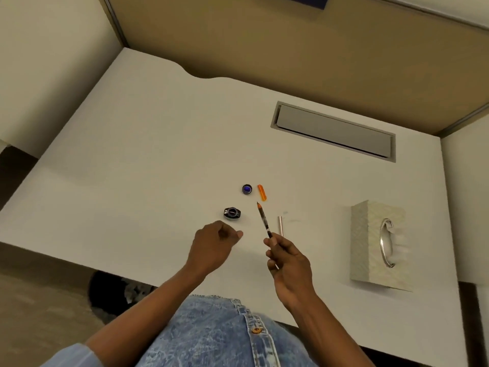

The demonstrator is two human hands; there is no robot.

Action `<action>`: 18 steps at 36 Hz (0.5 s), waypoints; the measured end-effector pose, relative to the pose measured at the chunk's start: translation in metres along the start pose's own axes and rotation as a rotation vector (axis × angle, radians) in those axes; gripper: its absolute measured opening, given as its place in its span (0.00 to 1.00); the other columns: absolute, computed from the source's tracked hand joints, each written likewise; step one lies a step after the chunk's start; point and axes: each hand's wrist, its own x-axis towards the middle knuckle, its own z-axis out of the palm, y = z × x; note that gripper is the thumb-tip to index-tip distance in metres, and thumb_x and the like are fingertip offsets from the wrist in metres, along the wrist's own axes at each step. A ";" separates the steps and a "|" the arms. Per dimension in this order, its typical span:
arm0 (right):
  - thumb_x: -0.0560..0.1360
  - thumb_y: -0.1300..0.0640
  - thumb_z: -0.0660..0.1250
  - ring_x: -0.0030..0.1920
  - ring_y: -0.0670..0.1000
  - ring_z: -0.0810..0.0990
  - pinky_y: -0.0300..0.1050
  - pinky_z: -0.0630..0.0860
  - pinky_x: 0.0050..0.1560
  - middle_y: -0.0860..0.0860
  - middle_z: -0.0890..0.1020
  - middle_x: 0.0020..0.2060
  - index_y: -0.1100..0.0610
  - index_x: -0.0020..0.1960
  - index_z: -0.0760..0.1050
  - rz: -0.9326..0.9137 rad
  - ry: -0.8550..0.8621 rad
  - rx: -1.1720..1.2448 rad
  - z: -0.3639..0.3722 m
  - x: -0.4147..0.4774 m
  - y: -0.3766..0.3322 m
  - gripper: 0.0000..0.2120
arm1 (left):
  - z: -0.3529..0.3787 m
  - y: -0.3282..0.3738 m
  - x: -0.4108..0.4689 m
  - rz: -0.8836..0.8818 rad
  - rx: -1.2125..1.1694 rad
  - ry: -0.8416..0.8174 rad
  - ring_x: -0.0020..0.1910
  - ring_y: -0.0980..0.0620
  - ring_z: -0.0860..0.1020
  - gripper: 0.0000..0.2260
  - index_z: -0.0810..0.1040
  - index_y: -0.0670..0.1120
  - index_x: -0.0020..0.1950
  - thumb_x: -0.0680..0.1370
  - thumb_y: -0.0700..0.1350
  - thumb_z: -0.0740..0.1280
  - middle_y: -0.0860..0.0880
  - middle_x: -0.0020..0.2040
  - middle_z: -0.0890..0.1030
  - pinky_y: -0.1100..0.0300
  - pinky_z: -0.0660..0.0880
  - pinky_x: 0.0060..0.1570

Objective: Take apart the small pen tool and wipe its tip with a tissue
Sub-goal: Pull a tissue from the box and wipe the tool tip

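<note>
Hands: right hand (pixel 288 260) pinches the pen tool (pixel 264 219) at frame centre, tip toward the orange cap (pixel 262 192); left hand (pixel 214 245) curled, holding nothing visible. Label on ink bottle (pixel 232 213) too small to read.

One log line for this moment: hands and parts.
right hand grips pen tool | left hand curled, empty | silver barrel, orange cap on desk | tissue box untouched

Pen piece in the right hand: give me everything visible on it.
The pen piece is a thin rod, dark and mottled, seemingly translucent plastic, with an orange-brown collar behind a dark pointed tip. The right hand pinches its near end; the tip slants away and leftward, toward the orange cap. Nothing else touches it.
</note>
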 end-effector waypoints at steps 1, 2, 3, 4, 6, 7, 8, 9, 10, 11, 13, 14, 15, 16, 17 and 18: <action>0.72 0.58 0.78 0.41 0.47 0.82 0.41 0.78 0.42 0.57 0.89 0.53 0.56 0.56 0.88 0.003 -0.003 0.015 -0.002 -0.001 0.001 0.12 | 0.003 0.008 -0.004 0.005 -0.059 -0.026 0.50 0.57 0.84 0.11 0.84 0.53 0.48 0.78 0.60 0.74 0.57 0.47 0.87 0.61 0.76 0.49; 0.74 0.59 0.78 0.40 0.47 0.82 0.40 0.78 0.40 0.57 0.89 0.53 0.57 0.56 0.88 0.003 -0.005 0.032 -0.005 -0.002 0.001 0.11 | 0.007 0.016 -0.009 0.012 -0.122 -0.059 0.49 0.58 0.85 0.11 0.85 0.53 0.48 0.78 0.60 0.75 0.57 0.46 0.88 0.61 0.76 0.49; 0.75 0.59 0.77 0.39 0.47 0.82 0.40 0.78 0.38 0.58 0.89 0.53 0.57 0.56 0.88 0.002 -0.010 0.052 -0.007 -0.003 0.001 0.10 | 0.012 0.022 -0.012 0.023 -0.180 -0.093 0.49 0.58 0.85 0.10 0.85 0.53 0.49 0.77 0.59 0.75 0.57 0.46 0.88 0.62 0.77 0.50; 0.74 0.59 0.77 0.38 0.47 0.81 0.39 0.79 0.37 0.58 0.88 0.53 0.57 0.56 0.88 -0.001 -0.015 0.075 -0.010 -0.004 0.001 0.11 | 0.016 0.027 -0.015 0.037 -0.227 -0.125 0.50 0.58 0.86 0.10 0.86 0.53 0.50 0.77 0.59 0.76 0.57 0.47 0.89 0.63 0.78 0.51; 0.72 0.58 0.78 0.38 0.47 0.81 0.39 0.79 0.37 0.58 0.88 0.52 0.57 0.56 0.88 -0.013 -0.020 0.105 -0.014 -0.007 -0.001 0.13 | 0.024 0.037 -0.019 0.071 -0.300 -0.176 0.50 0.59 0.86 0.10 0.86 0.54 0.52 0.76 0.58 0.77 0.58 0.48 0.89 0.64 0.78 0.52; 0.71 0.58 0.79 0.38 0.47 0.81 0.39 0.78 0.37 0.58 0.88 0.51 0.58 0.56 0.88 -0.020 -0.020 0.114 -0.017 -0.009 -0.002 0.14 | 0.027 0.041 -0.020 0.091 -0.328 -0.190 0.50 0.60 0.87 0.11 0.86 0.54 0.53 0.76 0.57 0.78 0.58 0.49 0.89 0.64 0.79 0.53; 0.71 0.58 0.79 0.38 0.47 0.81 0.39 0.78 0.37 0.58 0.88 0.51 0.58 0.56 0.88 -0.028 -0.021 0.123 -0.020 -0.010 -0.003 0.14 | 0.030 0.045 -0.021 0.113 -0.347 -0.196 0.50 0.60 0.87 0.10 0.86 0.54 0.53 0.75 0.57 0.78 0.58 0.49 0.89 0.64 0.79 0.53; 0.71 0.58 0.79 0.37 0.47 0.80 0.39 0.78 0.37 0.58 0.88 0.51 0.58 0.56 0.88 -0.035 -0.023 0.132 -0.023 -0.012 -0.004 0.14 | 0.033 0.049 -0.022 0.138 -0.357 -0.198 0.50 0.61 0.87 0.10 0.86 0.55 0.53 0.75 0.56 0.78 0.58 0.49 0.89 0.64 0.79 0.52; 0.71 0.58 0.78 0.37 0.48 0.80 0.39 0.78 0.37 0.58 0.88 0.51 0.57 0.56 0.88 -0.042 -0.023 0.138 -0.026 -0.013 -0.004 0.14 | 0.037 0.053 -0.023 0.163 -0.362 -0.200 0.50 0.61 0.87 0.09 0.87 0.56 0.53 0.75 0.57 0.78 0.59 0.49 0.89 0.65 0.79 0.52; 0.71 0.57 0.78 0.37 0.48 0.80 0.39 0.78 0.37 0.58 0.88 0.50 0.57 0.56 0.88 -0.050 -0.021 0.143 -0.030 -0.015 -0.005 0.14 | 0.040 0.057 -0.024 0.188 -0.365 -0.202 0.50 0.61 0.87 0.08 0.87 0.58 0.52 0.75 0.57 0.78 0.59 0.49 0.89 0.66 0.79 0.51; 0.71 0.57 0.78 0.37 0.48 0.80 0.39 0.78 0.38 0.58 0.88 0.50 0.57 0.56 0.88 -0.066 -0.015 0.150 -0.036 -0.019 -0.006 0.14 | 0.047 0.065 -0.026 0.225 -0.373 -0.209 0.50 0.60 0.87 0.07 0.87 0.59 0.50 0.75 0.57 0.79 0.58 0.48 0.90 0.66 0.80 0.51; 0.72 0.56 0.78 0.37 0.47 0.80 0.39 0.79 0.38 0.58 0.88 0.50 0.57 0.56 0.88 -0.075 -0.012 0.152 -0.040 -0.020 -0.006 0.14 | 0.051 0.069 -0.027 0.233 -0.381 -0.215 0.50 0.60 0.87 0.07 0.88 0.58 0.49 0.75 0.57 0.79 0.57 0.48 0.90 0.63 0.80 0.53; 0.72 0.56 0.78 0.37 0.47 0.80 0.39 0.79 0.38 0.57 0.88 0.50 0.57 0.56 0.88 -0.084 -0.009 0.155 -0.043 -0.022 -0.006 0.13 | 0.054 0.072 -0.028 0.238 -0.388 -0.221 0.50 0.59 0.88 0.07 0.88 0.56 0.48 0.75 0.57 0.79 0.56 0.48 0.90 0.60 0.81 0.55; 0.73 0.56 0.77 0.37 0.47 0.80 0.39 0.79 0.38 0.57 0.88 0.51 0.56 0.56 0.88 -0.091 -0.007 0.158 -0.047 -0.024 -0.005 0.13 | 0.058 0.074 -0.029 0.240 -0.391 -0.228 0.50 0.57 0.88 0.07 0.88 0.55 0.47 0.75 0.57 0.79 0.55 0.47 0.90 0.56 0.81 0.56; 0.73 0.56 0.77 0.37 0.48 0.80 0.39 0.79 0.38 0.58 0.88 0.51 0.56 0.57 0.88 -0.099 -0.006 0.161 -0.050 -0.025 -0.005 0.13 | 0.062 0.076 -0.030 0.241 -0.390 -0.238 0.50 0.56 0.88 0.08 0.88 0.54 0.46 0.75 0.57 0.78 0.54 0.47 0.90 0.54 0.81 0.58; 0.73 0.56 0.78 0.37 0.48 0.80 0.40 0.79 0.39 0.58 0.88 0.51 0.56 0.57 0.87 -0.105 -0.004 0.162 -0.054 -0.027 -0.004 0.13 | 0.065 0.078 -0.032 0.238 -0.390 -0.252 0.50 0.55 0.88 0.08 0.88 0.53 0.46 0.76 0.57 0.78 0.53 0.46 0.90 0.51 0.82 0.60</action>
